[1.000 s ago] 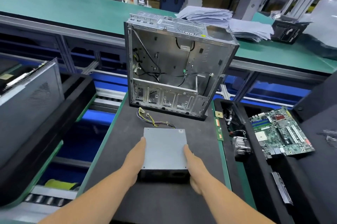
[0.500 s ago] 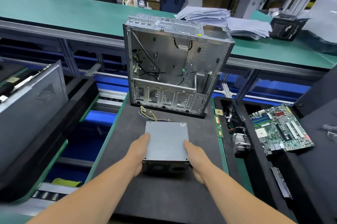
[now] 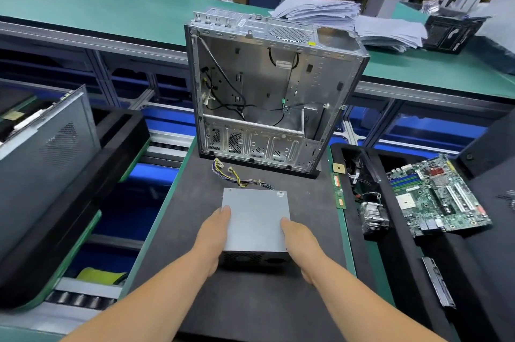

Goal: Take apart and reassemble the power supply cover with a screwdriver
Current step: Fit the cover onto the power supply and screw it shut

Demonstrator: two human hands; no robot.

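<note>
the power supply [image 3: 255, 220] is sat flat on the dark mat [image 3: 250, 300] of the tabletop, cover side up, vent end facing the camera. it's held from both sides: the left hand [image 3: 213, 238] is pressed against its left edge and the right hand [image 3: 299, 241] against its right edge, fingers laid fairly straight along the sides with the fingertips reaching onto the top corners. so each grip is more of a flat squeeze than a curl; how the thumbs are placed can't be told from here.

a bundle of yellow and black wires [image 3: 237, 175] is trailed out from the far end of the unit toward the open pc case [image 3: 267, 96], which is stood upright just behind it on the same mat, stripped out apart from a few black cables.

off to the right a motherboard [image 3: 437, 196] is laid in a black foam tray [image 3: 390, 272], with a heatsink fan [image 3: 373, 217] and a ram stick [image 3: 338, 191] parked between it and the mat. a grey side panel [image 3: 47, 152] is leaned in another black tray on the left. stacks of paper [image 3: 348, 18] are piled on the green bench [image 3: 83, 4] behind the case.
</note>
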